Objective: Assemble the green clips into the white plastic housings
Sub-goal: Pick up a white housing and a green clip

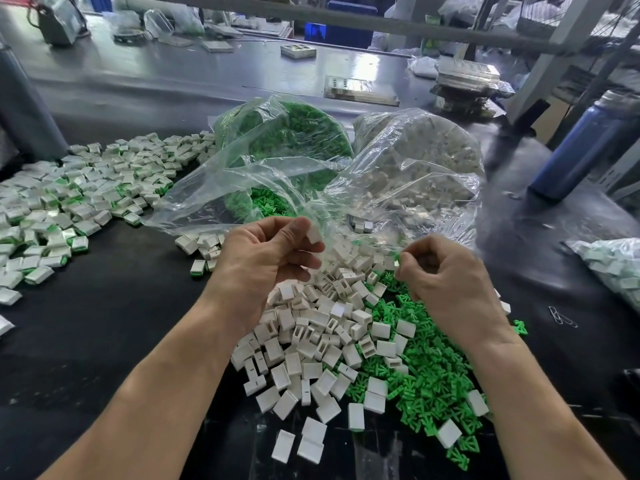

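Note:
My left hand is raised over the heap and pinches one white housing between thumb and fingertips. My right hand is curled at the same height, with a small green clip just showing at its fingertips. The two hands are apart, with a gap between housing and clip. Below them lies a pile of loose white housings, and to its right a spread of loose green clips. Many assembled white-and-green pieces cover the left of the black table.
Two open clear plastic bags stand behind the hands: one with green clips, one with white housings. A blue bottle stands at the right, another bag of parts at the right edge. Paper clips lie near it.

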`<state>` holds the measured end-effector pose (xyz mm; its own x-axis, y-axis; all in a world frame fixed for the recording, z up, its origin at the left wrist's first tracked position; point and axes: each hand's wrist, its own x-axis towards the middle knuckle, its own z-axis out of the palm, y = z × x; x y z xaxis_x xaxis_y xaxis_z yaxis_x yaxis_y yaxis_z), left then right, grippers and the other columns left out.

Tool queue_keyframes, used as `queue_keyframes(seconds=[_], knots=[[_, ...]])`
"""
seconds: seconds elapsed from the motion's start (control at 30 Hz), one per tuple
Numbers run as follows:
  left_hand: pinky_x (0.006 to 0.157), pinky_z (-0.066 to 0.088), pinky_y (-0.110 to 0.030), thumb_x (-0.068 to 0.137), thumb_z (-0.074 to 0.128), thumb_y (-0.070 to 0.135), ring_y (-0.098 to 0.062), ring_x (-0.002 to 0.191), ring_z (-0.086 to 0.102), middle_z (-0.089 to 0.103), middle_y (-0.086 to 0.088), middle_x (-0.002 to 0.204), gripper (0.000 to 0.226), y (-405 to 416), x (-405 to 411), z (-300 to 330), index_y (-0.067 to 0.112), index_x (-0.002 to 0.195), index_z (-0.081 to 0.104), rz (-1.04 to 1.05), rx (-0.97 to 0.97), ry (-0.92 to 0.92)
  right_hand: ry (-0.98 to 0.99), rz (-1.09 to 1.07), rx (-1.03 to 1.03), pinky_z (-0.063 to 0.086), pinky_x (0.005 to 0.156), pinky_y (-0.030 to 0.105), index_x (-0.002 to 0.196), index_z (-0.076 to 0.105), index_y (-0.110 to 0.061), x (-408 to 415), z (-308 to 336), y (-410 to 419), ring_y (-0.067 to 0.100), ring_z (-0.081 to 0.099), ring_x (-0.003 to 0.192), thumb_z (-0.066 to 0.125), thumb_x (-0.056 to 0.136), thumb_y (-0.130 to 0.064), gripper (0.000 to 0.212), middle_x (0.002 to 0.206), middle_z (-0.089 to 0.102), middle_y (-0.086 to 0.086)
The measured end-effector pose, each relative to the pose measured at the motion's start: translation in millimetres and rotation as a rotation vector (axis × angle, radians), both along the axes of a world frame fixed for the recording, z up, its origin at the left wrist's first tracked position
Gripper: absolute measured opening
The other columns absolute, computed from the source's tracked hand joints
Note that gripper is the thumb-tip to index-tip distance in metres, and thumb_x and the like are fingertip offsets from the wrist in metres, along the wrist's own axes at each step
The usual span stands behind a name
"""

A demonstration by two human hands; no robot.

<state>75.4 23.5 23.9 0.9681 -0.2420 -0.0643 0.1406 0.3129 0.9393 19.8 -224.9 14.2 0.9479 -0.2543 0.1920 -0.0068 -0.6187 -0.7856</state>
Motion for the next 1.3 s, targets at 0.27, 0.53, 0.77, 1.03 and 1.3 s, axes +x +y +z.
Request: queue_keyframes(seconds=[0.27, 0.53, 0.77, 1.03, 1.3], knots=[[0.074, 0.063, -0.028, 0.077, 0.075, 0.006, -0.027, 0.087, 0.078, 0.077, -0.021, 0.099, 0.02, -13, -7, 1, 0.009, 0.096, 0.082, -0.09, -0.158, 0.022, -0.069, 0.122, 0.546, 0.048, 0.042, 0.024, 0.099, 0.075, -0.015, -2, 3, 21, 0.015, 0.058, 0.053, 0.07, 0.093, -0.027, 0.014, 0.076, 0.074, 0.007], [0.083, 0.062, -0.027, 0.074, 0.071, -0.006, -0.033, 0.104, 0.076, 0.076, -0.025, 0.109, 0.03, -16, -11, 0, -0.002, 0.102, 0.078, -0.151, -0.158, 0.075, -0.096, 0.237, 0.714, 0.061, 0.054, 0.032, 0.108, 0.074, -0.004, -6, 13, 33, 0.021, 0.066, 0.065, 0.07, 0.084, -0.014, 0.026, 0.085, 0.076, 0.012], [0.08, 0.062, -0.026, 0.072, 0.076, 0.005, -0.028, 0.095, 0.078, 0.078, -0.02, 0.101, 0.032, -24, -15, 0, 0.004, 0.104, 0.077, -0.15, -0.056, -0.025, -0.144, 0.289, 0.685, 0.061, 0.057, 0.032, 0.103, 0.073, -0.004, -9, 14, 42, 0.023, 0.069, 0.066, 0.072, 0.08, -0.015, 0.026, 0.084, 0.078, 0.012], [0.076, 0.064, -0.033, 0.092, 0.074, 0.01, -0.028, 0.087, 0.079, 0.08, -0.012, 0.092, 0.019, -24, -18, -1, 0.006, 0.11, 0.074, -0.142, 0.196, -0.237, -0.168, 0.283, 0.625, 0.06, 0.058, 0.03, 0.104, 0.074, -0.005, -8, 9, 43, 0.026, 0.07, 0.068, 0.072, 0.086, -0.015, 0.021, 0.084, 0.076, 0.013], [0.074, 0.062, -0.026, 0.092, 0.075, 0.011, -0.024, 0.083, 0.078, 0.08, -0.007, 0.093, 0.019, -27, -19, -5, 0.008, 0.111, 0.076, -0.105, 0.255, -0.306, -0.159, 0.246, 0.482, 0.061, 0.061, 0.036, 0.106, 0.073, -0.01, -7, 4, 39, 0.025, 0.072, 0.069, 0.071, 0.096, -0.004, 0.012, 0.083, 0.075, 0.008]])
